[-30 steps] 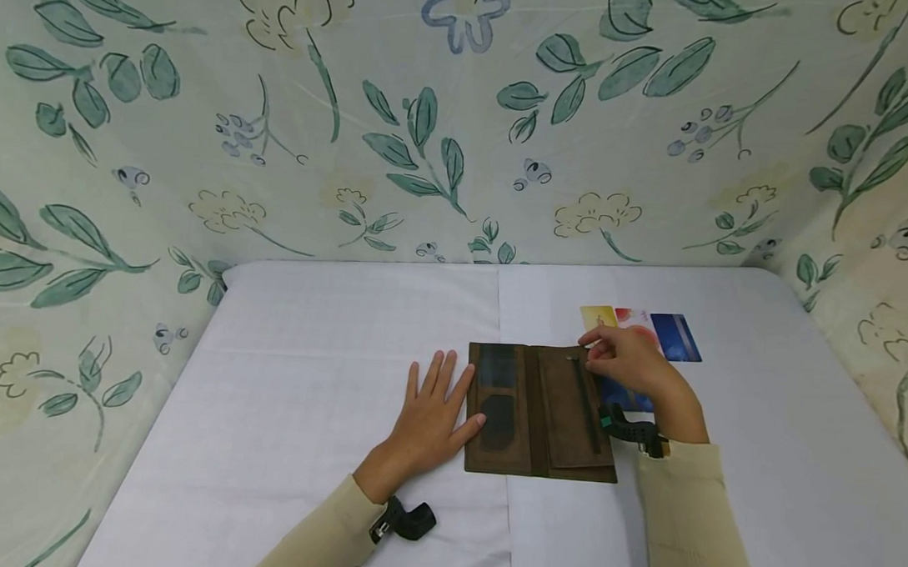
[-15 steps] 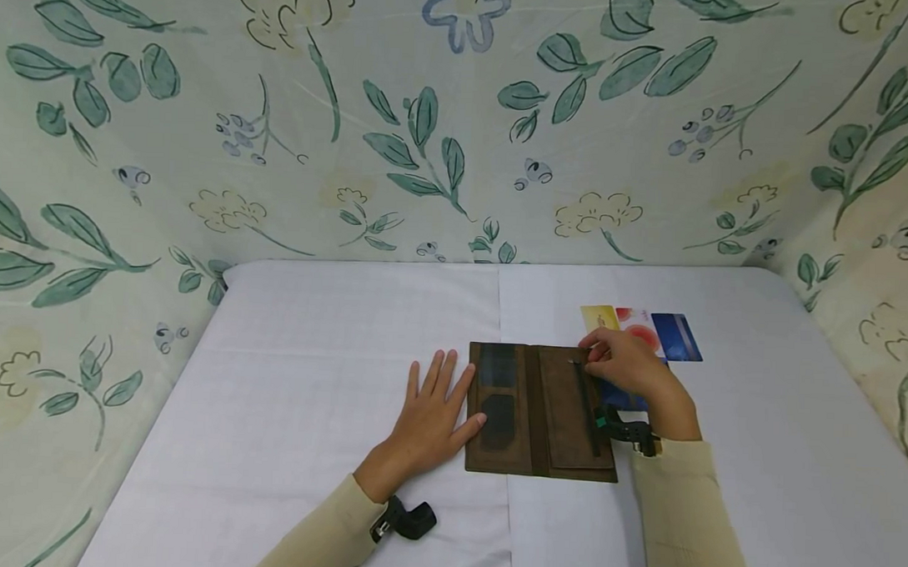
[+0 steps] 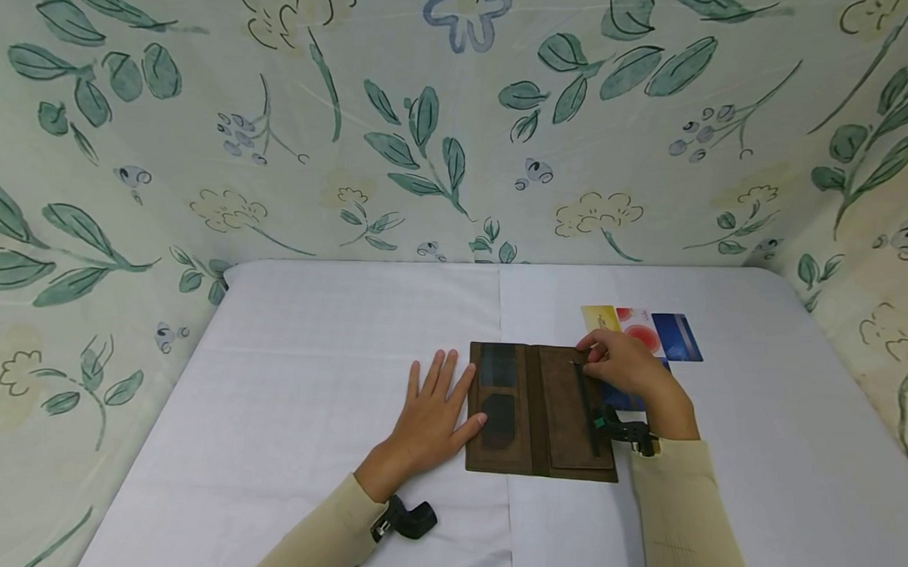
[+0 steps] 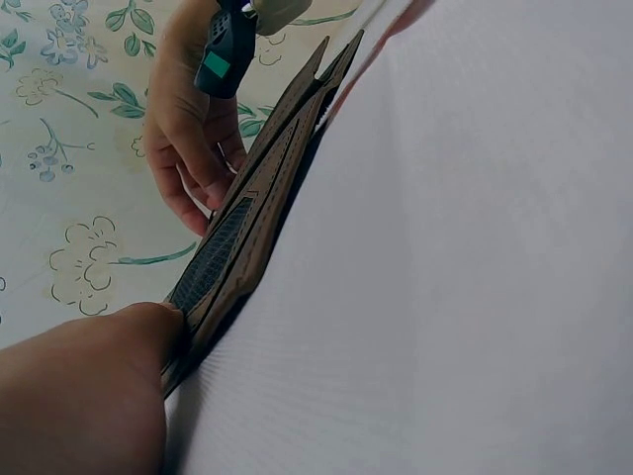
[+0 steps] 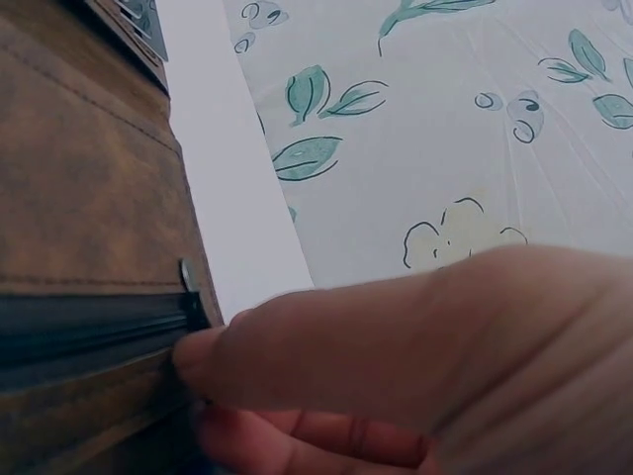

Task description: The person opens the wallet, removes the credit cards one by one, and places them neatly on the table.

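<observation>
A brown wallet (image 3: 504,452) lies spread open on the white table. Its left half has dark mesh windows; a dark zipper (image 3: 586,405) runs down the right half. My left hand (image 3: 428,420) lies flat with straight fingers at the wallet's left edge, the thumb touching that edge. At the upper right corner, my right hand (image 3: 627,369) pinches the wallet's edge by the zipper's top end between thumb and fingers. A small metal zipper pull (image 5: 186,275) shows beside the thumb in the right wrist view. The fingertips beneath the edge are partly hidden.
Behind the right hand lie several cards: a yellow card (image 3: 599,317), a white card with red circles (image 3: 642,333) and a dark blue card (image 3: 677,336). Another blue card (image 3: 624,398) is partly covered by the hand and wallet. A floral cloth (image 3: 459,150) hangs behind the table.
My right hand and forearm have shifted slightly left, uncovering more of the red-circled card. The left hand and the wallet stay in place.
</observation>
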### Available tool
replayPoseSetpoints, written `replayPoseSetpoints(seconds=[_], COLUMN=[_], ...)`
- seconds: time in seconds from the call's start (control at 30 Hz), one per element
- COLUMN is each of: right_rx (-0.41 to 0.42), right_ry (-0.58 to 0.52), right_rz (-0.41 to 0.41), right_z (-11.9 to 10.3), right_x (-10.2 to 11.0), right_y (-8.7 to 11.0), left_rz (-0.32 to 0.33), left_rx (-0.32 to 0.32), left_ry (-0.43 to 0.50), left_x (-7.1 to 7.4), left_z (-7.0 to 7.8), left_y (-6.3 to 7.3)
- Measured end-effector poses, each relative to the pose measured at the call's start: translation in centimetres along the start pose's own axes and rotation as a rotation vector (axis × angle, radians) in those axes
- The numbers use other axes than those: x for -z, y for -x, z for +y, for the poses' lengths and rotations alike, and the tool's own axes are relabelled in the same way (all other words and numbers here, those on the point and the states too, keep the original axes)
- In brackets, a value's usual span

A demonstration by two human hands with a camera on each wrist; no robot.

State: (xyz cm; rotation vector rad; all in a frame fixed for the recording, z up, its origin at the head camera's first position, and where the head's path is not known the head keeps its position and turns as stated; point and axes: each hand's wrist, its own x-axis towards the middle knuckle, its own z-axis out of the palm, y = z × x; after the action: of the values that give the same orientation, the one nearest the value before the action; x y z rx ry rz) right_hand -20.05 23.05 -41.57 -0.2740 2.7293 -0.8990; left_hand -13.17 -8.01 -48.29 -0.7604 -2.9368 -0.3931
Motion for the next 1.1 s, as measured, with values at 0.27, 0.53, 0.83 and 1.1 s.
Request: replayPoseSetpoints(seconds=[0.27, 0.53, 0.83, 1.1], right_rx=[0.016, 0.077, 0.16, 0.16], right_ry=[0.001, -0.056, -0.063, -0.128], right_rz=[0.043, 0.098, 0.107, 0.058], right_z=[0.1, -0.6, -2.0, -3.3], right_x=[0.1, -0.2, -1.5, -3.0], right_y=[0.0, -0.4, -2.2, -4.2], left_rz=[0.022, 0.016, -0.015, -0.01], left_rx=[-0.014, -0.008, 0.005, 0.011], left_ry=[0.004, -0.008, 0.001, -0.025], left_x=[-0.2, -0.3, -0.5, -0.4], left_z=[-0.1, -0.2, 0.2, -0.2], left_y=[0.0, 0.0, 0.0, 0.0])
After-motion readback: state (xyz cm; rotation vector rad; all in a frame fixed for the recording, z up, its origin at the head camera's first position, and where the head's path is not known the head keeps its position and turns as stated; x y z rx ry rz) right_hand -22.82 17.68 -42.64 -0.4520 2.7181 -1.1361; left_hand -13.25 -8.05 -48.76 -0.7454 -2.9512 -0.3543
